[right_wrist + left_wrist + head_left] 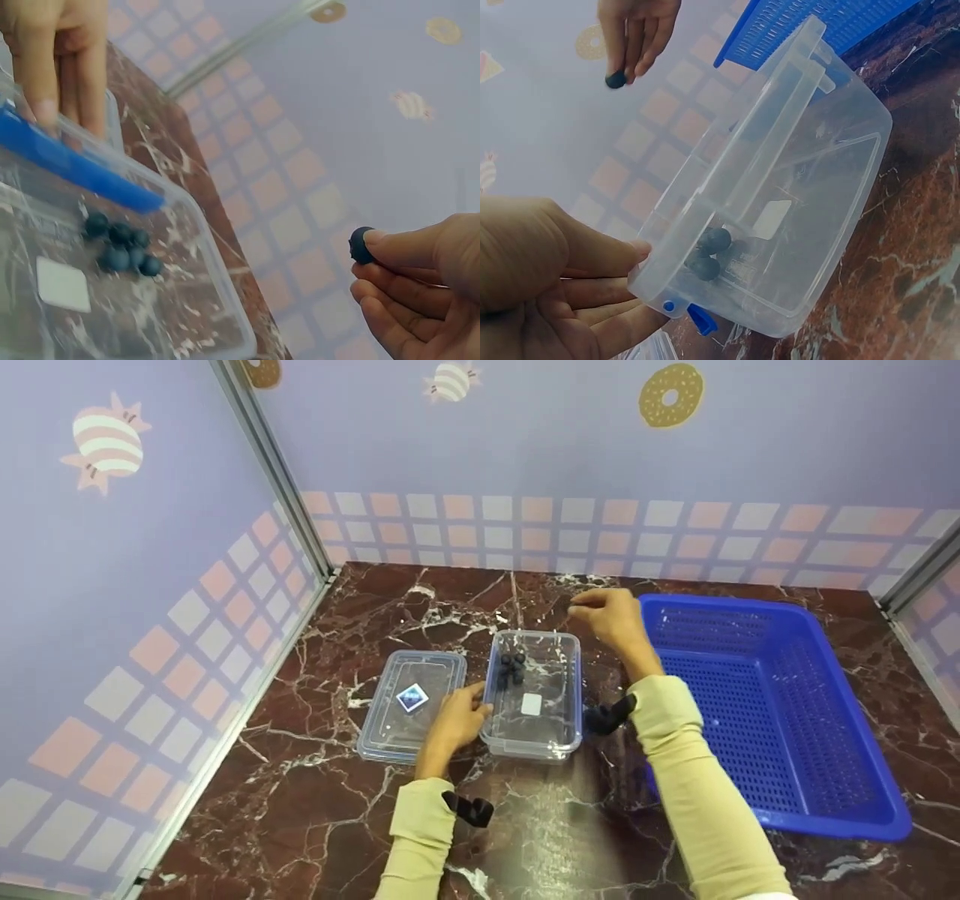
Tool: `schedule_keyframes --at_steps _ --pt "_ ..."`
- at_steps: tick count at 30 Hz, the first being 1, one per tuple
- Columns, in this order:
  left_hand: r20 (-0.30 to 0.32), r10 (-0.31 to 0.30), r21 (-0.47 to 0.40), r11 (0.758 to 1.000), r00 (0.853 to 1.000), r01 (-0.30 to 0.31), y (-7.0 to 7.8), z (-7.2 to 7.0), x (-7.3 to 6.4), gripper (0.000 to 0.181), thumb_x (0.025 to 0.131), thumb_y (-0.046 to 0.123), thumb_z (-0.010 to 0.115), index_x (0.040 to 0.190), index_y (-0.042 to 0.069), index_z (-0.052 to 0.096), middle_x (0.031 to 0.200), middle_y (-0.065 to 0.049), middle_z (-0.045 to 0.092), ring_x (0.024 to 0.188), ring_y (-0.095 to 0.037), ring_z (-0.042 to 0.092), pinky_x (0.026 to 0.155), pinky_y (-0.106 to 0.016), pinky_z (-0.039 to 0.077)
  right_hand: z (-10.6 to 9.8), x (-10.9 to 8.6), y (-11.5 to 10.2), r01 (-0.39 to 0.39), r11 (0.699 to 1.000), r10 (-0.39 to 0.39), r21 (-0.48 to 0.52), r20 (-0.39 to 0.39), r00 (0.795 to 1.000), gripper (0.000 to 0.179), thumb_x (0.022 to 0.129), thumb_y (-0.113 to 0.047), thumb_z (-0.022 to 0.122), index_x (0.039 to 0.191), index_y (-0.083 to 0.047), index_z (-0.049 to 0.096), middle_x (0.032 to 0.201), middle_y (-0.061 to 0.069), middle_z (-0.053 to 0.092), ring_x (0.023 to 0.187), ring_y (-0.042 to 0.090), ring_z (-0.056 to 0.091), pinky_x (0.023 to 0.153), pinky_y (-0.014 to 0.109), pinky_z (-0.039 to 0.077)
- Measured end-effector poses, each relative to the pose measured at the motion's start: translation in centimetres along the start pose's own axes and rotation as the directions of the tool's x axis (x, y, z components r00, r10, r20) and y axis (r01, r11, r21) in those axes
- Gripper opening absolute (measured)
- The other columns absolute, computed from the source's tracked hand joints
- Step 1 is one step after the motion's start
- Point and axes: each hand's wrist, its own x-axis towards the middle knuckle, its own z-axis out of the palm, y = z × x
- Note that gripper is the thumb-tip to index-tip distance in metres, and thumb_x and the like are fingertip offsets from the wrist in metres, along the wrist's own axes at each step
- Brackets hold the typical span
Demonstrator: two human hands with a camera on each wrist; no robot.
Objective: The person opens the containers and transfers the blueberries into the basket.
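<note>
A clear plastic box [551,727] with blue side clips stands open-topped on the table. Several dark blueberries [120,259] lie together inside it, near a white label [531,704]. My left hand [456,721] holds the box by its left rim; in the left wrist view the thumb [637,251] lies at the edge and the fingers reach below it. Up beyond the right far corner of the box, my right hand [611,619] pinches one blueberry [362,245] between thumb and fingertips.
Left of the box lies a clear lid [390,727] with a blue diamond sticker, partly behind the left hand. A large blue perforated basket [855,682] stands to the right, with the right forearm over its near left side. Patterned panels [480,457] border the marble-look table [315,810].
</note>
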Motion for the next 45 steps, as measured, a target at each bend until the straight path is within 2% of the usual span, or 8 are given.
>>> schedule_keyframes --at_steps 6,13,16,21,26,31,39,45 --pt "-0.021 -0.036 0.016 0.999 0.999 0.036 0.1 -1.1 0.3 0.045 0.09 0.006 0.059 0.134 -0.001 0.052 0.123 -0.021 0.063 0.115 -0.032 0.06 0.104 -0.042 0.044 -2.1 0.5 0.9 -0.051 0.998 0.053 0.047 -0.035 0.998 0.029 0.088 -0.02 0.067 0.113 -0.005 0.07 0.119 0.014 0.067 0.109 0.025 0.058 0.096 0.038 0.046" --pt "-0.013 -0.054 -0.003 0.999 0.998 0.054 0.5 -1.2 0.6 0.044 0.091 0.005 0.057 0.135 -0.001 0.051 0.125 -0.021 0.061 0.116 -0.032 0.06 0.103 -0.04 0.045 -4.2 0.6 3.1 -0.114 0.988 0.127 0.105 -0.123 0.984 0.032 0.088 -0.023 0.069 0.115 -0.006 0.07 0.113 0.014 0.069 0.086 0.008 0.06 0.076 0.02 0.046" --pt "-0.023 -0.048 -0.001 0.999 0.999 0.048 0.7 -0.9 0.8 0.043 0.091 0.003 0.056 0.134 -0.002 0.052 0.124 -0.021 0.063 0.115 -0.032 0.06 0.102 -0.04 0.045 -5.0 0.6 4.5 -0.144 0.976 0.168 0.163 -0.149 0.974 0.035 0.087 -0.025 0.07 0.116 -0.006 0.069 0.109 0.007 0.07 0.079 0.002 0.058 0.07 0.015 0.045" --pt "-0.039 -0.044 0.043 0.998 0.998 0.046 1.1 -0.2 1.0 0.043 0.091 0.003 0.054 0.133 -0.004 0.052 0.124 -0.021 0.062 0.12 -0.034 0.057 0.105 -0.042 0.043 -6.0 0.4 7.1 -0.207 0.936 0.261 0.284 -0.171 0.95 0.038 0.086 -0.023 0.071 0.119 -0.003 0.067 0.082 -0.012 0.065 0.07 -0.002 0.06 0.063 0.012 0.049" --pt "-0.06 -0.057 0.066 0.996 0.997 0.061 1.2 0.2 0.8 0.044 0.09 0.002 0.054 0.133 -0.004 0.052 0.125 -0.022 0.062 0.122 -0.035 0.055 0.106 -0.043 0.041 -6.1 0.4 9.6 -0.285 0.923 0.328 0.258 -0.141 0.934 0.042 0.087 -0.025 0.07 0.122 -0.003 0.065 0.076 -0.018 0.061 0.069 -0.004 0.06 0.069 0.012 0.052" --pt "-0.059 -0.051 0.049 0.997 0.997 0.054 1.2 0.5 0.5 0.044 0.09 0.002 0.054 0.133 -0.005 0.051 0.126 -0.022 0.061 0.122 -0.036 0.054 0.106 -0.044 0.041 -5.9 0.0 12.4 -0.374 0.9 0.394 0.226 -0.051 0.918 0.042 0.088 -0.02 0.069 0.124 0.0 0.062 0.064 -0.021 0.057 0.061 -0.006 0.057 0.071 0.017 0.054" --pt "-0.065 -0.046 0.034 0.998 0.997 0.049 1.1 0.8 0.0 0.043 0.089 0.0 0.054 0.132 -0.005 0.053 0.121 -0.022 0.063 0.117 -0.036 0.057 0.103 -0.045 0.044 -5.5 -1.3 16.1 -0.48 0.871 0.475 0.104 0.067 0.877 0.04 0.088 -0.012 0.064 0.122 0.007 0.061 0.055 -0.019 0.056 0.055 -0.004 0.053 0.055 0.012 0.048" --pt "-0.063 -0.06 0.018 0.998 0.996 0.062 0.9 1.1 0.0 0.042 0.09 0.001 0.053 0.132 -0.002 0.054 0.121 -0.02 0.064 0.119 -0.034 0.057 0.104 -0.043 0.043 -5.6 -1.7 16.6 -0.457 0.889 0.452 0.041 0.094 0.887 0.041 0.085 -0.016 0.067 0.119 0.007 0.062 0.058 -0.017 0.055 0.056 -0.003 0.053 0.056 0.013 0.048"
